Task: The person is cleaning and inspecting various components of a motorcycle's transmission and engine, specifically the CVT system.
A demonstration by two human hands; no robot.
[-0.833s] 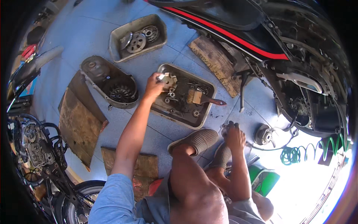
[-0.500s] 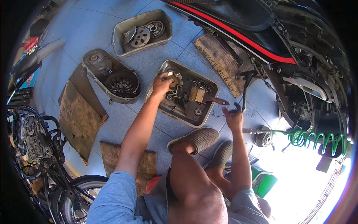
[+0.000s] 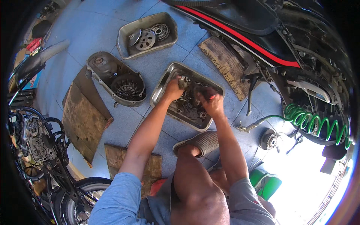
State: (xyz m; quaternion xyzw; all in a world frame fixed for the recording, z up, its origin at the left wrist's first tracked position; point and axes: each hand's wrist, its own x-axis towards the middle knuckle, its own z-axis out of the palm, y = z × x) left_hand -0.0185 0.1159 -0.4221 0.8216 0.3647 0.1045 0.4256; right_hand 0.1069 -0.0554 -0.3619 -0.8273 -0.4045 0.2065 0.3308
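Blue tiled workshop floor (image 3: 93,33), seen from above, person crouched over it. Metal tray (image 3: 162,94) sits just ahead of the knees, holding a dark engine cover part (image 3: 187,108) with small fittings inside. Left hand (image 3: 173,90) is closed round a small metal piece (image 3: 183,82) at the tray's upper edge. Right hand (image 3: 212,105) is curled over a red-handled tool (image 3: 212,97), tip hidden among the parts; grip looks tight, can't see what the tip meets. Step judged: working a fitting loose or tight inside the tray, left hand steadying. Next move likely calls for keeping the piece pinned while the tool turns, not letting small bits slide.

Outward: ribbed crankcase cover (image 3: 118,84) lies left of the tray, well apart. Second tray (image 3: 147,35) further up holds pulley discs. Cardboard sheets (image 3: 84,116) on the left. Sandal (image 3: 198,142) near the tray's lower edge. Green coiled hose (image 3: 318,125) right, by the black-and-red scooter (image 3: 270,41).
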